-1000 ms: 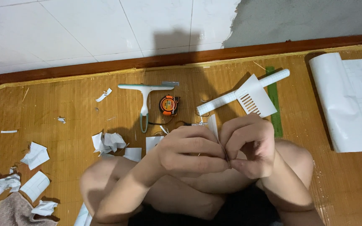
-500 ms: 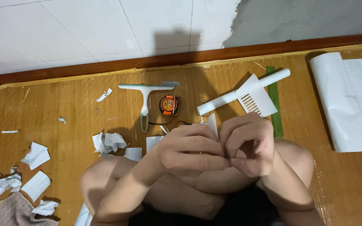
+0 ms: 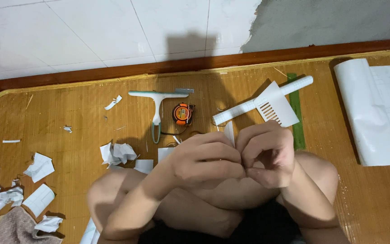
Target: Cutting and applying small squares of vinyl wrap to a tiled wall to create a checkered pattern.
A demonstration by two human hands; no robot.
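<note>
Just below the orange tape measure [image 3: 182, 113], the left hand [image 3: 206, 158] and right hand [image 3: 267, 156] pinch together on a white paper strip [image 3: 229, 133], fingertips meeting as if to peel its edge.

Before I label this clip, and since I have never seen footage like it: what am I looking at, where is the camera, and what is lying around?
The camera sits on a person's head and looks down, so you see their own arms and bent knees. The left hand and right hand are pressed together, pinching a thin white strip that pokes up between them. They sit on a bamboo mat by a tiled wall. On the mat lie a white and teal squeegee, an orange tape measure, a rolled white sheet with a white comb-edged scraper on it, a large white roll at the right, and crumpled paper scraps.
</note>
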